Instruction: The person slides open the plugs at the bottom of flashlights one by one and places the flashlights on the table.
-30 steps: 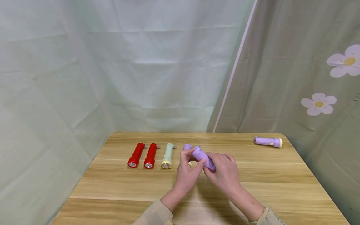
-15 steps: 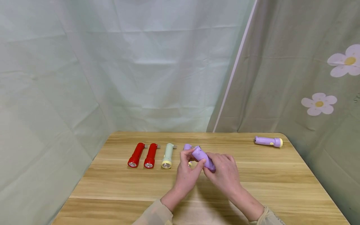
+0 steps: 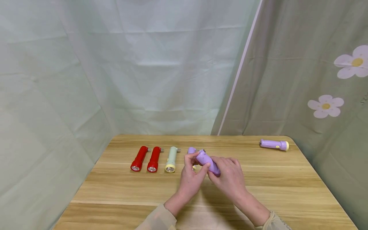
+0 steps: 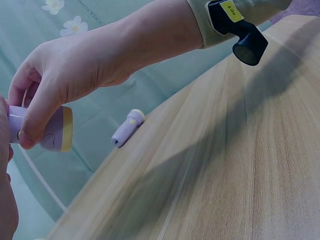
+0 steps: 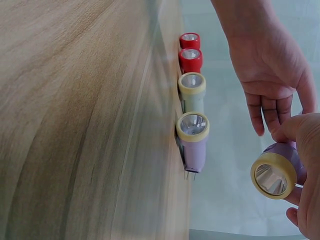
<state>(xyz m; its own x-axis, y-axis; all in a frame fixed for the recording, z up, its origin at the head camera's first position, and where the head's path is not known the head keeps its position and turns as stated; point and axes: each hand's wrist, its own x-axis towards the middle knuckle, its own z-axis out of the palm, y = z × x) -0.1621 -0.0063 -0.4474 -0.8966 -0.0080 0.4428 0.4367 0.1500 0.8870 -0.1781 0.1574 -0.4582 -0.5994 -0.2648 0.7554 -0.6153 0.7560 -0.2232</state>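
A purple flashlight (image 3: 204, 158) with a pale yellow head rim is held above the table, tilted, between both hands. My left hand (image 3: 191, 180) pinches its tail end, where a small dark piece (image 3: 204, 150) sticks out. Around the head end, my right hand (image 3: 230, 175) grips it; the left wrist view shows that thumb lying by the button on the barrel (image 4: 51, 141). In the right wrist view its lens (image 5: 272, 179) faces the camera. Behind my left hand lies a second purple flashlight (image 5: 194, 152), partly hidden in the head view.
Two red flashlights (image 3: 140, 158) and a pale green flashlight (image 3: 172, 158) lie in a row on the wooden table (image 3: 120, 191), metal prongs sticking out sideways at their tails. Another purple flashlight (image 3: 270, 144) lies at the back right. Curtains (image 3: 172, 80) surround the table.
The small dark piece at the held flashlight's tail sticks out a little more than before. Both hands keep nearly the same place, and the flashlights on the table have not moved.
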